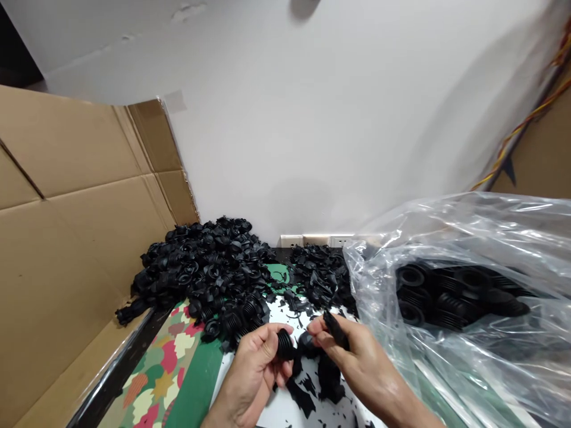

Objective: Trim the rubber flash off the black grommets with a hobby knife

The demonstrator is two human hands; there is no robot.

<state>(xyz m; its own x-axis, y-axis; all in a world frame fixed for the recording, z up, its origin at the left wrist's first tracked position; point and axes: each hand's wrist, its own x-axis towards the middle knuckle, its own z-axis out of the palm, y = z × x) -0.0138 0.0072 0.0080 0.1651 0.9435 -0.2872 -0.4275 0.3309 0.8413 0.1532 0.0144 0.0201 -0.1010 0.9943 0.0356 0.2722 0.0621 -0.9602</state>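
Item: ribbed rubber boot (284, 345), clamped in left hand (254, 368), low over tabletop (191, 380). Right hand (361, 362) pinches black strip (335, 330) beside it. Risk, judged: a loose grip could drop the boot among the heaped pile (209, 273).

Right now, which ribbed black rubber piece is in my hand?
The ribbed piece gripped by your left hand; the others lie loose in the heap or inside the clear bag.

White wall (312, 119) with sockets (316, 240); cardboard panel (66, 226) at left.
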